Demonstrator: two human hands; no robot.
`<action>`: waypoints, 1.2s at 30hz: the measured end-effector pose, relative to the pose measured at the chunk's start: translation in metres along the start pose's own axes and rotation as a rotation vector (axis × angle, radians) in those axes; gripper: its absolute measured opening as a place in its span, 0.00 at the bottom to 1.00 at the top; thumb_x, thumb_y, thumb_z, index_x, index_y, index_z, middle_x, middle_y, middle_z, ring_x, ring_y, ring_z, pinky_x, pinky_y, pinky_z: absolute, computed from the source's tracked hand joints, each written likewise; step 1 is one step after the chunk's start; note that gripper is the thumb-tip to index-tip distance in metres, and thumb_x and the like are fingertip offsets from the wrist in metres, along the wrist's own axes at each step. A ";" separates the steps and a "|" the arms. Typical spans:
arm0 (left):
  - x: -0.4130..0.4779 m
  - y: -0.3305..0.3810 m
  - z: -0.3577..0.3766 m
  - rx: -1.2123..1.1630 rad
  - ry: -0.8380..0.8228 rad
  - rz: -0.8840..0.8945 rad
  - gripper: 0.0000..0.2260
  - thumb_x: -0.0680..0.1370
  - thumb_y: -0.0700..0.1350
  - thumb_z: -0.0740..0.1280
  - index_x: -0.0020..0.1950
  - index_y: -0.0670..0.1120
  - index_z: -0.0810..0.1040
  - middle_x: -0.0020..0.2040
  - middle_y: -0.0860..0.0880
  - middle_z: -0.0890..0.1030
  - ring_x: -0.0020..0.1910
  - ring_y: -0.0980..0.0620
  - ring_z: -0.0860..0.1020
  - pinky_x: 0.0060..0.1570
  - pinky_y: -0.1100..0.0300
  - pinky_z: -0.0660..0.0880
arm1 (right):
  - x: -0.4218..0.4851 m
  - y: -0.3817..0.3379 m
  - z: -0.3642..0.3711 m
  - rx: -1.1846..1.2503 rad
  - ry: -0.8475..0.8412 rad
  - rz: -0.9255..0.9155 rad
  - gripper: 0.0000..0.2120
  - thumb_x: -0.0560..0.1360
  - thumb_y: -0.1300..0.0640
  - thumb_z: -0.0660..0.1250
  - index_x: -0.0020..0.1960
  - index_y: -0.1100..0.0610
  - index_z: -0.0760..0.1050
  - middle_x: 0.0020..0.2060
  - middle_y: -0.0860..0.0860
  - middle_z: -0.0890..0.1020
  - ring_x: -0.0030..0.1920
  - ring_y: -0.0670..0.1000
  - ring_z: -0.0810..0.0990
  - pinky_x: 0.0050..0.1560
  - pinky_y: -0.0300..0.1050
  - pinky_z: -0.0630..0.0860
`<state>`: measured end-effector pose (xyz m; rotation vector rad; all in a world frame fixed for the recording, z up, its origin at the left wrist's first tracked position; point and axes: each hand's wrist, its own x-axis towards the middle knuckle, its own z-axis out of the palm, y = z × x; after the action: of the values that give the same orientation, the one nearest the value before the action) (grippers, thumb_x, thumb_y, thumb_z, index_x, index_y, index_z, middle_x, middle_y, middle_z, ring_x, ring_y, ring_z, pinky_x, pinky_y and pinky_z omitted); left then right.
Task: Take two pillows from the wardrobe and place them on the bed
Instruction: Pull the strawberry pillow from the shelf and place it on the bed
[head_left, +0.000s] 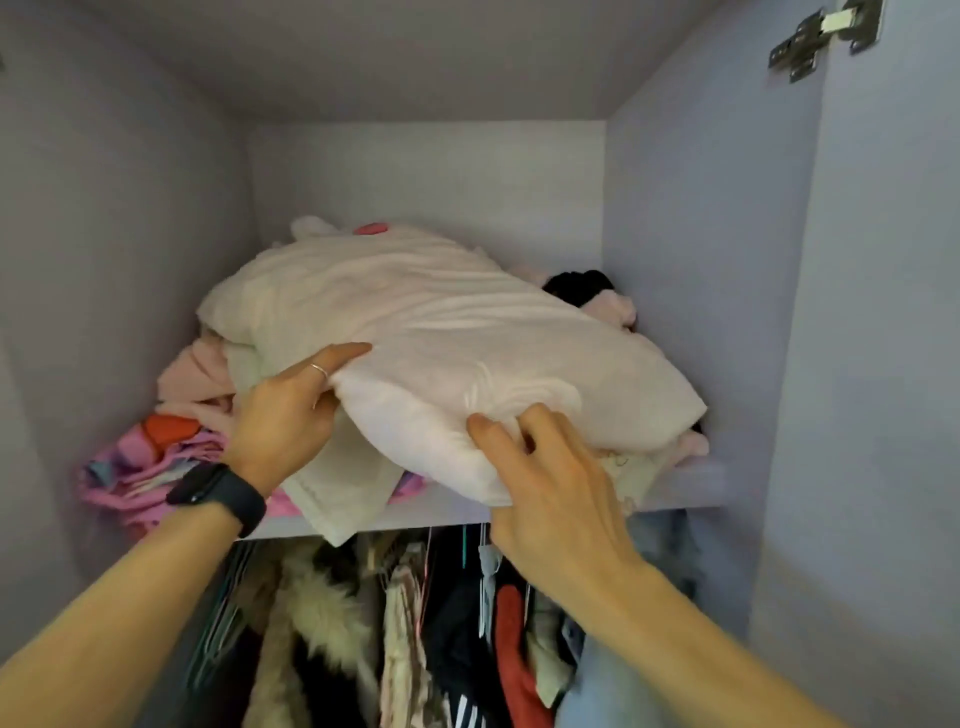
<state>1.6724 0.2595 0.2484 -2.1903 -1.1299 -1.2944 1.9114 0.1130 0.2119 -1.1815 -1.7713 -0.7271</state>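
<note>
A large white pillow (441, 338) lies on top of a pile on the upper wardrobe shelf (457, 512), its near end hanging over the shelf edge. My left hand (291, 410), with a ring and a dark wristband, grips the pillow's left front edge, thumb on top. My right hand (550, 478) pinches the pillow's near corner from the front. A second white cushion or pillow (343, 493) sticks out underneath, partly hidden. The bed is not in view.
Pink and patterned fabrics (156, 462) are piled at the shelf's left; pink and black soft items (597, 296) sit behind the pillow. Clothes on hangers (415, 623) fill the space below the shelf. Wardrobe walls close in on both sides, with a door hinge (826, 36) top right.
</note>
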 end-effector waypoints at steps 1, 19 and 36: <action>-0.018 -0.010 -0.008 -0.014 -0.019 -0.032 0.29 0.73 0.33 0.67 0.69 0.58 0.73 0.63 0.50 0.82 0.54 0.44 0.82 0.47 0.62 0.74 | -0.014 -0.023 0.007 0.012 -0.048 -0.019 0.25 0.60 0.66 0.70 0.58 0.57 0.79 0.41 0.55 0.74 0.39 0.57 0.73 0.23 0.47 0.68; -0.118 0.016 -0.024 -0.471 -0.144 -0.747 0.34 0.77 0.62 0.66 0.77 0.47 0.62 0.75 0.46 0.67 0.70 0.45 0.71 0.69 0.47 0.70 | -0.077 -0.088 0.050 0.181 -0.681 0.080 0.33 0.70 0.22 0.52 0.70 0.37 0.61 0.45 0.43 0.83 0.47 0.51 0.82 0.44 0.50 0.78; 0.004 -0.038 0.007 -0.769 0.091 -1.120 0.37 0.72 0.58 0.74 0.77 0.54 0.63 0.74 0.48 0.68 0.62 0.45 0.71 0.62 0.49 0.69 | 0.169 0.204 0.091 0.929 -0.722 0.900 0.11 0.71 0.43 0.76 0.52 0.42 0.82 0.54 0.48 0.84 0.53 0.52 0.82 0.39 0.43 0.80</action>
<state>1.6476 0.2887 0.2447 -1.8185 -2.2431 -2.5792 2.0397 0.3367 0.3214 -1.3997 -1.5019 1.0548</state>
